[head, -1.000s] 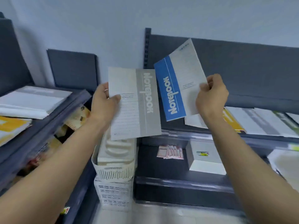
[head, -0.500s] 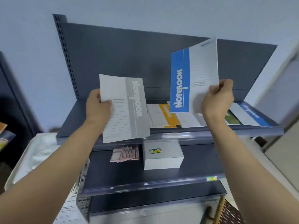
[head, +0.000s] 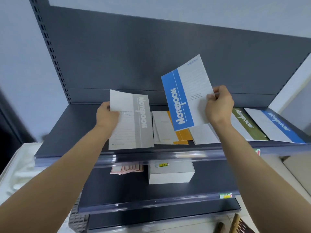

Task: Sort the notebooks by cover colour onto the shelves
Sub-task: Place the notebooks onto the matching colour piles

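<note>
The left hand (head: 106,115) grips the grey notebook (head: 133,121) by its left edge, thumb curled over the front cover. The cover spreads right and downward from that grip, held upright over the left-middle of the top shelf (head: 75,132). Its lower edge hangs close to the shelf's front lip; whether it touches cannot be told.

The right hand (head: 218,105) pinches the blue notebook (head: 185,95) at its right edge, fingers clenched on the white part of the cover. The notebook reaches left and up from the pinch, tilted, its blue band on the far side from the fingers. It is lifted clear above the middle of the top shelf.

Flat on the top shelf, under the blue notebook, lie an orange notebook (head: 182,137) and a white one (head: 203,134). Toward the shelf's right end lie a green notebook (head: 245,125) and, just beside it at the very end, a second blue notebook (head: 277,126).

Below the top shelf, a lower shelf (head: 210,179) carries a white box (head: 170,175) and some pink cards (head: 126,169) partly hidden behind the top shelf's lip.
</note>
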Demonstrator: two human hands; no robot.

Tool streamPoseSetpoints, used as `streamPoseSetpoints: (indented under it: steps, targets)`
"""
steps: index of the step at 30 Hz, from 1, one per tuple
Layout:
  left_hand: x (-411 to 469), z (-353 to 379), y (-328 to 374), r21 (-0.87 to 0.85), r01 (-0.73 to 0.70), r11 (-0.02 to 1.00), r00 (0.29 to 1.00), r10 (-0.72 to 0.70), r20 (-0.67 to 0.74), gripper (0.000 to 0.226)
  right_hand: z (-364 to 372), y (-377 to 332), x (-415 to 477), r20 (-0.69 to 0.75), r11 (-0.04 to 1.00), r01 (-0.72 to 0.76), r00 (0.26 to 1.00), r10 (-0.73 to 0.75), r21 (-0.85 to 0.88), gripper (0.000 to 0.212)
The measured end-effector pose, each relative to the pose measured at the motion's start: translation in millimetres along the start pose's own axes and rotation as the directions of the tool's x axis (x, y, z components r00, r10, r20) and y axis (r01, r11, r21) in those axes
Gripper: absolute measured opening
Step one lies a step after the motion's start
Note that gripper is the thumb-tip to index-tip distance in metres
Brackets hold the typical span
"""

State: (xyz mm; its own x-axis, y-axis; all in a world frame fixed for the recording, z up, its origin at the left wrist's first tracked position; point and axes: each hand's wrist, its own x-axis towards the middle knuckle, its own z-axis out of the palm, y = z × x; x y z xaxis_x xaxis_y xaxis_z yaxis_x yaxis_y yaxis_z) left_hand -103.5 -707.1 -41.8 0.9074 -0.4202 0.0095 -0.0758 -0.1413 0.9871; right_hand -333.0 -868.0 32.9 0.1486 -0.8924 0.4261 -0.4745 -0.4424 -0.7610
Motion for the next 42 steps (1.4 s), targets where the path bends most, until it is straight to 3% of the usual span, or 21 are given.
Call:
streamPoseSetpoints:
  steps: [10,17,24,28,31,36,39,42]
  targets:
    - [73,28,-49,0.193,0.156,0.969,0.985,-0.168,0.048,0.023,45,4,50,0.065,0.999,-0.025,0.998,0.027,-0.032,0.023]
    - [95,48,-69,0.265,0.206,0.942,0.971,-0.23,0.062,0.023,63,16,74,0.224,1.0,-0.008,0.975,0.012,-0.02,0.013]
    - [98,65,-74,0.348,0.264,0.9,0.959,-0.283,0.004,0.022,78,26,100,0.37,0.997,0.076,0.927,-0.063,-0.02,0.016]
    - [105,67,-78,0.477,0.272,0.836,0.955,-0.297,-0.024,0.007,83,22,117,0.531,0.982,0.189,0.834,-0.15,-0.018,0.025]
    - [105,66,-71,0.556,0.258,0.79,0.957,-0.289,-0.033,0.01,90,14,123,0.665,0.951,0.308,0.718,-0.205,-0.04,0.026]
    - [91,61,-39,0.421,0.16,0.893,0.986,-0.163,-0.03,0.012,109,3,127,0.782,0.89,0.454,0.573,-0.246,-0.053,0.029]
    - [85,59,-25,0.378,0.105,0.92,0.994,-0.102,-0.027,0.028,116,-4,132,0.8,0.825,0.555,0.538,-0.264,-0.102,0.031]
    - [80,60,-12,0.388,0.067,0.919,0.998,-0.057,-0.037,0.031,120,-13,138,0.809,0.743,0.65,0.517,-0.279,-0.159,0.033]
